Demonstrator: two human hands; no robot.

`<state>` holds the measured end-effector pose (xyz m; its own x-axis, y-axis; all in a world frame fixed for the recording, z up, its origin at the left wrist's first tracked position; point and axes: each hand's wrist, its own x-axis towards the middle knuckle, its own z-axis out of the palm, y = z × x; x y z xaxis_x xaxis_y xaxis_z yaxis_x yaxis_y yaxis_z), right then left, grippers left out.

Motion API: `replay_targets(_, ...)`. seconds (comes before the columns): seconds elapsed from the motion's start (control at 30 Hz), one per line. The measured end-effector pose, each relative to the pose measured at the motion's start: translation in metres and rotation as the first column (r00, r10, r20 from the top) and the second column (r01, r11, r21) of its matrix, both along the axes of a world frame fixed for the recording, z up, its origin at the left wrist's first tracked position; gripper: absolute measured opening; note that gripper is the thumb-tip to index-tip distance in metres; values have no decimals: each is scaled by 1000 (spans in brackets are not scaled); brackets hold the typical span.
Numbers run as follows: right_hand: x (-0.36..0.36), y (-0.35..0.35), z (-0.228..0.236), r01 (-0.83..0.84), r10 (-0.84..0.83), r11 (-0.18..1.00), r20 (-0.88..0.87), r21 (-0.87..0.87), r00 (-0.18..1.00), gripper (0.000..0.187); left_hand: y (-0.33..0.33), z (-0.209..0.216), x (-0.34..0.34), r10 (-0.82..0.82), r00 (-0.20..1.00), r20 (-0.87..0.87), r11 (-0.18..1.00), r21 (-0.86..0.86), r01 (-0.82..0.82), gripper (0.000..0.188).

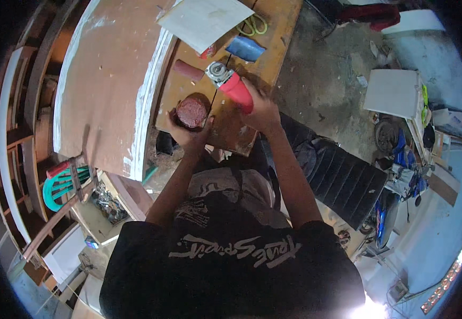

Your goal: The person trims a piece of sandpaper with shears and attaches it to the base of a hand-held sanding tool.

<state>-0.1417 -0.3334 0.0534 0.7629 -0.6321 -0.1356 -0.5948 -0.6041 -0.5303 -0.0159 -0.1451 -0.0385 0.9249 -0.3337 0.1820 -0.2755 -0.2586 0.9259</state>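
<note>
My right hand (263, 112) is wrapped round the red body of an angle grinder (236, 91). The grinder's metal head (218, 73) points up and to the left, and no disc shows on it. A round, rough reddish-brown sanding disc (191, 112) sits in my left hand (189, 137), with thumb and fingers curled about its near edge. Both hands are over the worn yellow-brown wooden bench (236, 133). Just left of the grinder's head lies a curled piece of brownish-red sandpaper (188, 70).
Farther back on the bench are a blue sheet piece (246, 49), yellow-green looped handles (257, 25) and a pale board (204, 22). A large wooden panel with white edges (108, 69) stands at left. To the right are a black ribbed seat (342, 181) and a blue motorbike (384, 218).
</note>
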Motion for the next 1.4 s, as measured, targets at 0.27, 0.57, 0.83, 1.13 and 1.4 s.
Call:
replay_targets(0.27, 7, 10, 3, 16, -16, 1000, 60, -7, 998, 87, 14, -8, 6, -34, 985, 170, 999, 3, 34, 118)
replay_targets(0.57, -11, 121, -73, 10, 191, 907, 433, -420, 881, 65, 21, 0, 17, -203, 962, 184, 978, -18, 210, 107)
replay_targets(0.83, 16, 49, -8, 178, 64, 904, 534, -389, 843, 54, 17, -26, 22, -91, 962, 259, 982, -135, 129, 100)
replay_targets(1.13, 63, -140, -86, 414, -363, 910, 450, -17, 816, 41, 21, -12, 24, -120, 928, 354, 987, 146, 72, 98)
replay_targets(1.4, 33, -109, -64, 377, -430, 895, 691, 240, 581, 17, 30, 11, 17, -202, 957, 207, 966, 205, 159, 104)
